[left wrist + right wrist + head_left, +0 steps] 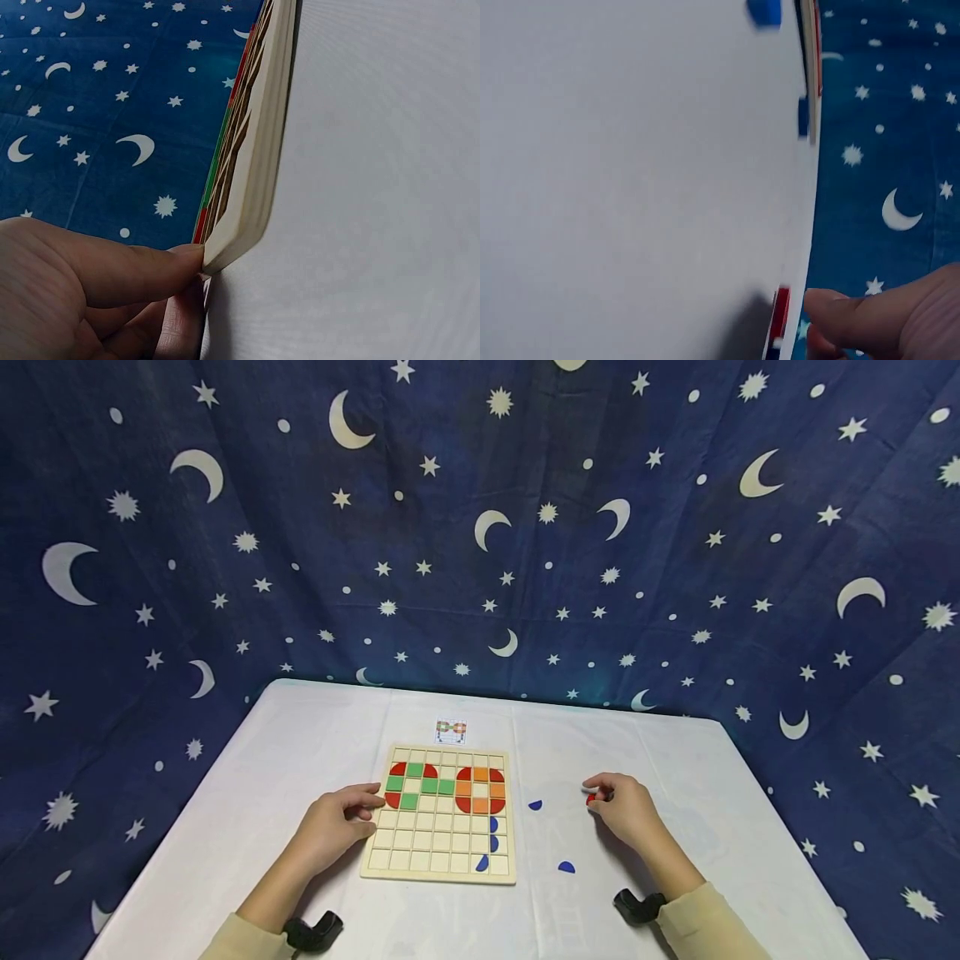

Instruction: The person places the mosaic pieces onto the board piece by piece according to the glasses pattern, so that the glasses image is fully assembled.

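Observation:
A square wooden grid board lies on the table, holding red and green tiles at its upper left and a ring of red and orange tiles at its upper right. Several blue half-round tiles sit along its lower right. My left hand rests its fingertips against the board's left edge; the left wrist view shows a fingertip touching it. To the right, my right hand reaches around a small red tile. The right wrist view shows the thumb slightly apart from the red tile.
Two loose blue half-round tiles, one by the board and one nearer the front, lie between board and right hand. A small pattern card lies beyond the board. A starry curtain hangs behind the white-covered table.

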{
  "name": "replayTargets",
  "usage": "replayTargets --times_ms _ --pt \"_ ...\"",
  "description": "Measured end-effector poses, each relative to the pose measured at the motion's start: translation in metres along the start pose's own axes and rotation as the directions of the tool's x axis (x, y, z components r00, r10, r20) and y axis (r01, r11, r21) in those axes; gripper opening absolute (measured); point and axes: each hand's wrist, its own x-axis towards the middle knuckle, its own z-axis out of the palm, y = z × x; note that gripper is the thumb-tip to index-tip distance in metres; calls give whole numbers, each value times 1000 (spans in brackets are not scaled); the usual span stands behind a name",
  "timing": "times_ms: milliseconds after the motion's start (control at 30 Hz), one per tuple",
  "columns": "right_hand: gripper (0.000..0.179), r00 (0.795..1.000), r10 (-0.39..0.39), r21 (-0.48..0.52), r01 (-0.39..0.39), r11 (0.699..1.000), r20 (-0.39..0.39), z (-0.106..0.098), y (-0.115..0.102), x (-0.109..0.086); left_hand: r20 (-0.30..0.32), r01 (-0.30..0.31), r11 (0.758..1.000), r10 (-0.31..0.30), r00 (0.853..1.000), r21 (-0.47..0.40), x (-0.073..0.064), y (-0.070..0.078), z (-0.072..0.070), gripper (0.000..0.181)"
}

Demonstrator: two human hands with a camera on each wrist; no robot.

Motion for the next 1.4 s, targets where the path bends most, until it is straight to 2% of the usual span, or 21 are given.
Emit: replayTargets --times_ms 167,400,600,833,1200,1400 --pt "22 1000 16 -80 -15 997 6 -3 10 1 -1 1 1000 -1 1000 0 0 0 0 32" --pt "15 1000 -27 -153 26 988 -6 -1 10 2 -5 -3 1000 3 1000 -6 0 0 1 33" --pt "21 999 -31 -141 29 990 -11 1 2 1 -3 -3 1000 3 1000 0 0 0 0 32" --pt "14 999 -49 -9 49 999 -10 13 -19 0 -4 -4 1000 4 1000 4 0 0 0 32" --pt "21 996 -39 148 27 989 77 40 -81 -6 -10 -1 1000 1 1000 11 0 0 0 32" --pt "22 981 -86 344 21 939 176 56 -105 -5 -12 -1 1000 1 1000 6 0 1 0 33"
